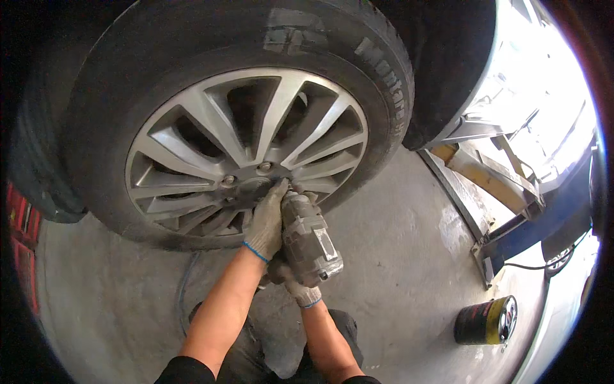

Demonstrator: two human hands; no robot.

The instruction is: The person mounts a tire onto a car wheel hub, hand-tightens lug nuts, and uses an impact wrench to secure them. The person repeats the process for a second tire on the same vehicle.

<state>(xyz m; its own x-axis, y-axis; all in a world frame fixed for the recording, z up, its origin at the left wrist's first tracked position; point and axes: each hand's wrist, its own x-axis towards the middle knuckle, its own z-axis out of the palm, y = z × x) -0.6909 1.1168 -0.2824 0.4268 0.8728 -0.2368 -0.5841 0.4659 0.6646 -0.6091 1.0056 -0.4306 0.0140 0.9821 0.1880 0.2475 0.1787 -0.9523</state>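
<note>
A car wheel point(283, 102) with silver spokes and a black tyre point(144, 64) fills the upper part of the head view. Lug nuts point(265, 166) show around its hub. A worn grey impact wrench point(310, 237) points at the hub from below right. My left hand point(265, 221), in a pale knit glove with a blue cuff edge, closes around the tool's front end beside the hub; the fingertips are partly hidden. Under the tool body, my right hand point(299, 289), gloved alike, grips the wrench by its handle, largely covered by the body.
A hose point(184, 291) runs along the concrete floor to the left of my arms. At the lower right stands a black and yellow can point(486, 322). Blue and yellow lift parts point(492, 179) are on the right; a red cabinet point(24, 256) is at the left edge.
</note>
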